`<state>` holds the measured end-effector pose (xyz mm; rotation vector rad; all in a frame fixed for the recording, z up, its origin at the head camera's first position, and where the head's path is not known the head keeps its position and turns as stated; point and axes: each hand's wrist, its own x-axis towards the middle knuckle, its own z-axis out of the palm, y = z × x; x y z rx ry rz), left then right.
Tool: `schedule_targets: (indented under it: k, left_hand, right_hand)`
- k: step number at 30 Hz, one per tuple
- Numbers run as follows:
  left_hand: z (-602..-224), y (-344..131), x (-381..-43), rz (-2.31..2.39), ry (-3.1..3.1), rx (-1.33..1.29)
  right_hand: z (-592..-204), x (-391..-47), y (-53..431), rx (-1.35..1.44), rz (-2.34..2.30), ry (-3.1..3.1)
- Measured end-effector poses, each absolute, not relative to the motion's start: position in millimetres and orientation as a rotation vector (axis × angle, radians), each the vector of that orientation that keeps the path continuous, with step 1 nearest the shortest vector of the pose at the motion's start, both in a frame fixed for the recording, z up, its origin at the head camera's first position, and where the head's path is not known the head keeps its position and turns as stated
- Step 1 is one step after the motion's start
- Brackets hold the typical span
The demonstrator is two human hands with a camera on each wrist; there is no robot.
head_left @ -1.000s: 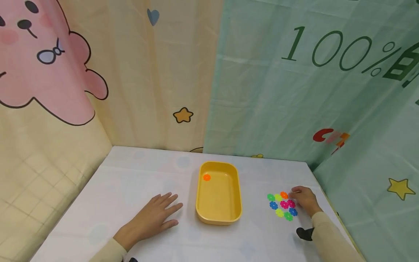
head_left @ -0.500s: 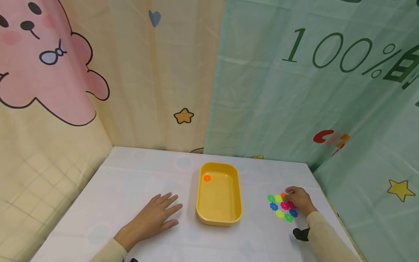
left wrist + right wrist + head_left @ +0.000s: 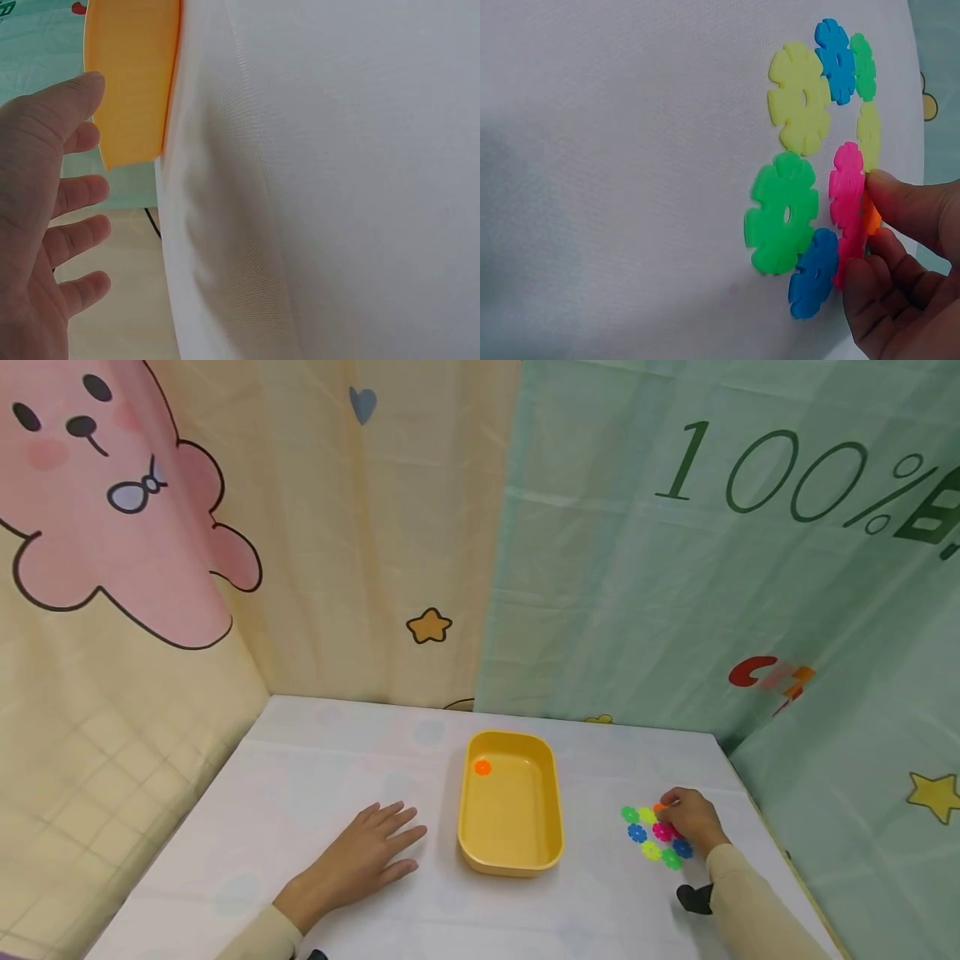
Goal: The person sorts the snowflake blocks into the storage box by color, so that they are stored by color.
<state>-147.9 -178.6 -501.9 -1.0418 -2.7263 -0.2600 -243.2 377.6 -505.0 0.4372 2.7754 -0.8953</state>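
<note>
My left hand (image 3: 367, 852) lies palm down with its fingers spread, left of a yellow tray (image 3: 511, 870), holding nothing. In the left wrist view the thumb and fingers (image 3: 82, 193) stand apart from the tray. My right hand (image 3: 693, 820) reaches down to a cluster of flat, flower-shaped plastic discs. In the right wrist view its thumb and curled fingers are at an orange disc (image 3: 871, 216) and a pink disc (image 3: 847, 184); whether they pinch one cannot be made out. Green (image 3: 784, 217), blue (image 3: 815, 276) and yellow discs (image 3: 801, 101) lie around them.
One orange disc (image 3: 483, 767) lies inside the tray, near its far left corner. White cloth covers the table (image 3: 360, 743). Printed curtains (image 3: 600, 593) hang behind the table and along both sides. A black object (image 3: 694, 899) sits at the right cuff.
My right hand has moved left and in over the cluster, covering most of a pink disc and part of the orange one. The left hand stays put. The view has shifted slightly.
</note>
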Motion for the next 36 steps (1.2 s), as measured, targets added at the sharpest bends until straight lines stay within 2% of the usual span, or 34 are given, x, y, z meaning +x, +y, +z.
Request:
schedule_targets:
  k: [22,36]
  left_hand:
    - [-502,-177,-148,-0.242,-2.723,-1.058]
    - [-502,-177,-149,-0.223,-2.731,-1.075]
  right_hand:
    - [-497,-239,380,0.498,-0.948,2.780]
    - [-486,-239,370,0.461,-1.226,2.799]
